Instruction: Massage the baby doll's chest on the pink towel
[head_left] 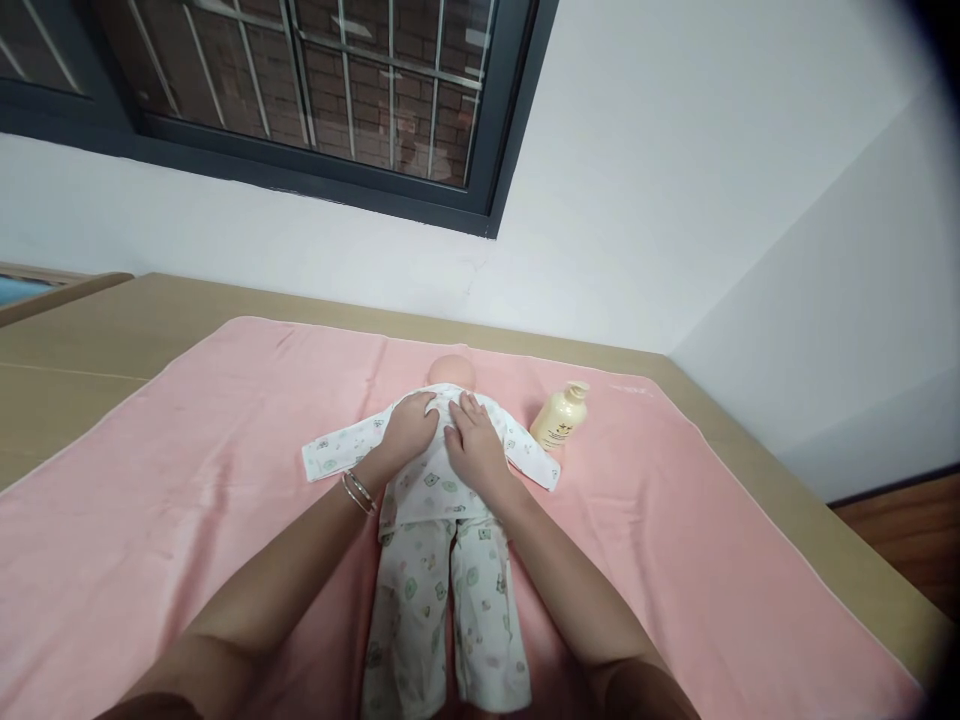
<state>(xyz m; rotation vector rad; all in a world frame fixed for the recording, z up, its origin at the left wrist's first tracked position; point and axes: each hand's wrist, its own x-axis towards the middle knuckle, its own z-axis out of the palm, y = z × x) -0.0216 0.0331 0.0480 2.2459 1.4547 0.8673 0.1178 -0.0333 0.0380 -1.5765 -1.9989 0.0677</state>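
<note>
Baby doll [442, 470] lies on its back on the pink towel [187, 480], dressed in a printed white shirt and trousers, its long axis running straight away from the person — head [452, 370] far, legs near. Both hands rest flat on its chest, side by side and almost touching: the left hand [409, 432], with 2 bangles [358, 492] at the wrist, and the right hand [474, 445]. The fingers of both are spread and laid on the cloth, pointing toward the head, gripping nothing. Neither hand is nearer. The head sits just beyond the fingertips — a cream pump bottle [560, 418] stands to the right of the right-hand fingers, near the doll's sleeve
</note>
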